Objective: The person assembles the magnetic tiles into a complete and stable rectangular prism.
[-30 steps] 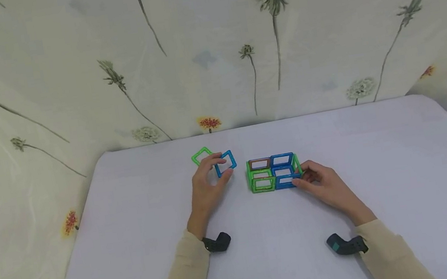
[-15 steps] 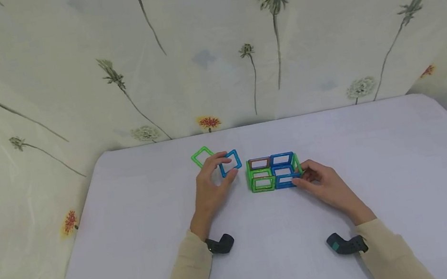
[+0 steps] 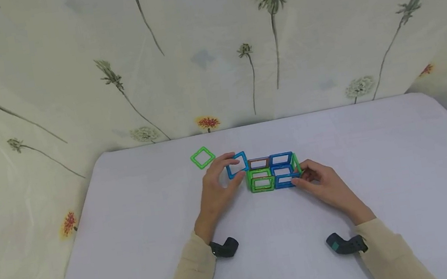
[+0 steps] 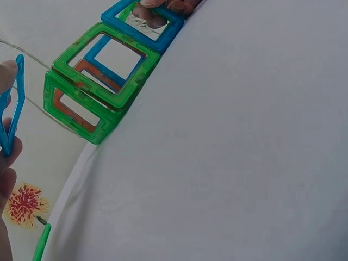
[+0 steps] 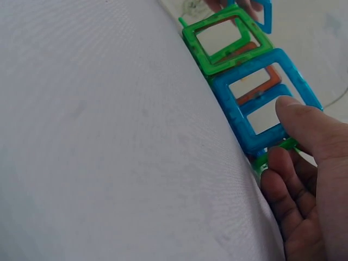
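Note:
My left hand (image 3: 218, 186) pinches a blue square magnetic tile (image 3: 228, 172) by its edges, thumb below and fingers above. In the head view this tile overlaps the left end of a box-like frame (image 3: 263, 190) built of green, blue and brown-red square magnetic tiles. The frame stands on the table with its top uncovered. My right hand (image 3: 326, 187) holds the frame's right end, its thumb on the front blue tile (image 5: 228, 92) and its fingers curled by the green end tile (image 3: 295, 163). In the left wrist view the held blue tile (image 4: 20, 89) is seen nearly edge-on.
A loose green square tile (image 3: 196, 163) lies flat on the table, behind and left of the left hand. The white-covered table (image 3: 267, 258) ends at a flower-patterned cloth (image 3: 216, 87) behind. Each wrist wears a black strap device, such as the left one (image 3: 227, 248).
My left hand has moved right with the blue tile, from beside the loose green tile to the frame's left end. The right hand and the frame have stayed in place.

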